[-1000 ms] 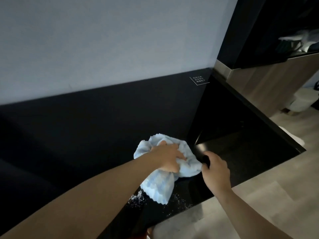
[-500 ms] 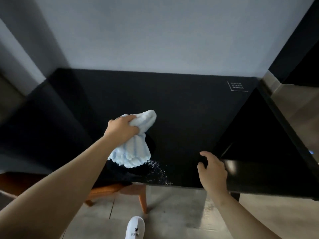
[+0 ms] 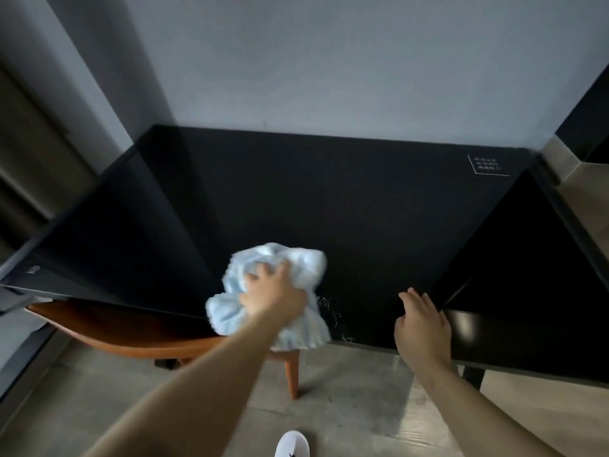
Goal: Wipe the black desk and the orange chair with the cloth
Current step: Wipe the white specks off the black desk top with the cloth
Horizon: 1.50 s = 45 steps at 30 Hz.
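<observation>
The black desk (image 3: pixel 346 206) fills the middle of the view, its front edge running along below my hands. My left hand (image 3: pixel 272 293) grips a bunched pale blue cloth (image 3: pixel 296 263) and presses it onto the desk near the front edge. Just right of the cloth a patch of white crumbs (image 3: pixel 333 313) lies on the desktop. My right hand (image 3: pixel 421 328) rests on the front edge with its fingers spread, holding nothing. The orange chair (image 3: pixel 131 331) is tucked under the desk at the left, with one leg (image 3: pixel 291 374) showing below the cloth.
A grey wall (image 3: pixel 329 61) rises behind the desk. A white printed label (image 3: pixel 487 164) sits at the desk's back right corner. A dark panel (image 3: pixel 514 258) stands along the right side. My white shoe (image 3: pixel 291 445) is on the grey floor.
My left hand has come down from a lifted position and now presses the cloth on the desk by the crumbs. The view has shifted slightly; my right hand stays on the front edge.
</observation>
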Each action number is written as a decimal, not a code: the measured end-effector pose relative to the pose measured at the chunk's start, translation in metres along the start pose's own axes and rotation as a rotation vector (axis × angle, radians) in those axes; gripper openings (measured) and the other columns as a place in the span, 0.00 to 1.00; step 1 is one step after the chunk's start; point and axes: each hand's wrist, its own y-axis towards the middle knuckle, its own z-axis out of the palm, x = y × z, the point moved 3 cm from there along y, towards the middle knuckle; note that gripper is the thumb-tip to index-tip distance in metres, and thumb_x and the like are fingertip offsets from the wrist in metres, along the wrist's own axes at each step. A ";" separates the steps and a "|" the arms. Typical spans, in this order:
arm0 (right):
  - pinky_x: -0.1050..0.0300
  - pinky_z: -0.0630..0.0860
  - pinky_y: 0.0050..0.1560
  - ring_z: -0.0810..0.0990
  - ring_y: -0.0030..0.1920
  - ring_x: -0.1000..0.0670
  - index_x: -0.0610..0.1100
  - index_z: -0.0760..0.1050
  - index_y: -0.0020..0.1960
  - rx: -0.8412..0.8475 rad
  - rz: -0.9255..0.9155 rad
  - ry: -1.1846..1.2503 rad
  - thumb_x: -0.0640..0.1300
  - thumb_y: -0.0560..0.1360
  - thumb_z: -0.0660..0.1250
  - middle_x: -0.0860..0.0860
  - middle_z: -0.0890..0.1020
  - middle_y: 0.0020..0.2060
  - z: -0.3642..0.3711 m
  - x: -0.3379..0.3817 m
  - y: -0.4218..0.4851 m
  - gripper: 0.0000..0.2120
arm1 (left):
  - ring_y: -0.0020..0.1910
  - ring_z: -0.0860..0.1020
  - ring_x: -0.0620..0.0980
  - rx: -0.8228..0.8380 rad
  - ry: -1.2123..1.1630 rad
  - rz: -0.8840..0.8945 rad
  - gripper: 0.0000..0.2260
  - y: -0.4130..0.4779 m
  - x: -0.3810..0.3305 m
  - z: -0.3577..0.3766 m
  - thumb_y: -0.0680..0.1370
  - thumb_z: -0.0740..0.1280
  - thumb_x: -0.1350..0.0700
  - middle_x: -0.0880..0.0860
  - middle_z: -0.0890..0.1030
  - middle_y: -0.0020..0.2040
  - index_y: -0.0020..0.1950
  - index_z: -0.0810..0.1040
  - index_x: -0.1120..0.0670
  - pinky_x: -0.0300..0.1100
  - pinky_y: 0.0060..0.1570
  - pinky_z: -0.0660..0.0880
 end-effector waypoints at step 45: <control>0.44 0.58 0.68 0.69 0.67 0.49 0.49 0.72 0.64 -0.092 0.178 0.160 0.38 0.76 0.61 0.53 0.74 0.64 -0.003 0.021 0.048 0.18 | 0.75 0.50 0.58 0.094 0.102 0.286 0.29 0.095 -0.038 -0.017 0.73 0.60 0.40 0.45 0.53 0.76 0.72 0.54 0.33 0.61 0.67 0.56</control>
